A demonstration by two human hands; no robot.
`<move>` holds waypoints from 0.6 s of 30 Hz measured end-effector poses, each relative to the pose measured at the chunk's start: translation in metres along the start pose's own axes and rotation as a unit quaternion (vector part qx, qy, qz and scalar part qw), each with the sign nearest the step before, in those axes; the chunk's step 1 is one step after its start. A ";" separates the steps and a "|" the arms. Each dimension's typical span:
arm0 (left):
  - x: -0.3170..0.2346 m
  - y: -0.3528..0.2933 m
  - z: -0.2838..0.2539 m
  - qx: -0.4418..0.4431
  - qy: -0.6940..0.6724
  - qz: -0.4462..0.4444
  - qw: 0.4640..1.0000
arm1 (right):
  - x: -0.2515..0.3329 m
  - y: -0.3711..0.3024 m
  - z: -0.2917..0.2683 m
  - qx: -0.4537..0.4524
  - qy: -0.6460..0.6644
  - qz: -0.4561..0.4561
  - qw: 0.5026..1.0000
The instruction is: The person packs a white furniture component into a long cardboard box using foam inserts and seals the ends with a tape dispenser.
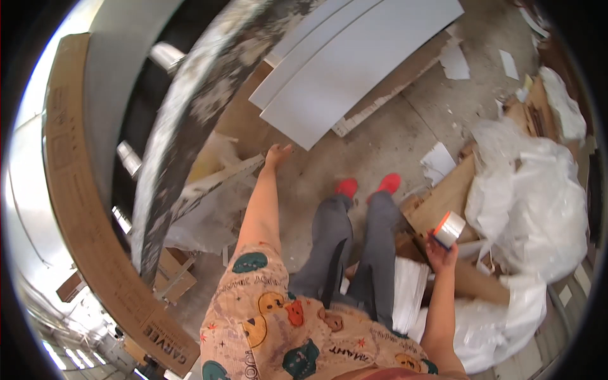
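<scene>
The right hand (441,254) grips a roll of clear tape (449,228) near the white plastic bags (532,209), and no strip looks pulled off yet. The left hand (277,154) reaches with open, empty fingers toward the white boards (354,69) on the floor (392,136), not touching them, so I judge the work is only at its beginning.

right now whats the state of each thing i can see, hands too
left hand: open, empty, stretched toward the pale boards
right hand: shut on the tape roll
clear tape roll: held up off the floor
white flat panels: stacked, lying flat
clear plastic sheeting: crumpled in a heap
</scene>
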State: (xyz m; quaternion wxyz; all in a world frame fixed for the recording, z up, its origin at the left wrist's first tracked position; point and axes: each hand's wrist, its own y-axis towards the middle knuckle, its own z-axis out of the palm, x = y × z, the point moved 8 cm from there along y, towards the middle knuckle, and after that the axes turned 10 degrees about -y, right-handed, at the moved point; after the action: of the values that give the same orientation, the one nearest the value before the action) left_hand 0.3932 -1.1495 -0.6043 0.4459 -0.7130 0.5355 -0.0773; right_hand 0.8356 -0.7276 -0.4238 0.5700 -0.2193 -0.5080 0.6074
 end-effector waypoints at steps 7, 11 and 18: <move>0.049 0.105 0.048 -0.216 -0.433 -0.210 0.849 | 0.022 0.161 -0.021 -0.061 -0.069 0.053 0.994; 0.044 0.129 0.023 -0.193 -0.474 -0.163 0.844 | 0.038 0.187 -0.005 -0.020 -0.085 0.079 0.993; -0.035 -0.010 -0.008 -0.186 -0.619 -0.085 0.758 | 0.081 0.140 0.018 -0.018 -0.058 0.107 0.992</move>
State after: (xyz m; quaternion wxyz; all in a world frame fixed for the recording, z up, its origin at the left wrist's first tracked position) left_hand 0.3806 -1.1243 -0.5795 0.5308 -0.7169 0.0834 0.4444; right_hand 0.7344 -0.6364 -0.5127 0.4674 -0.2471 -0.5247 0.6673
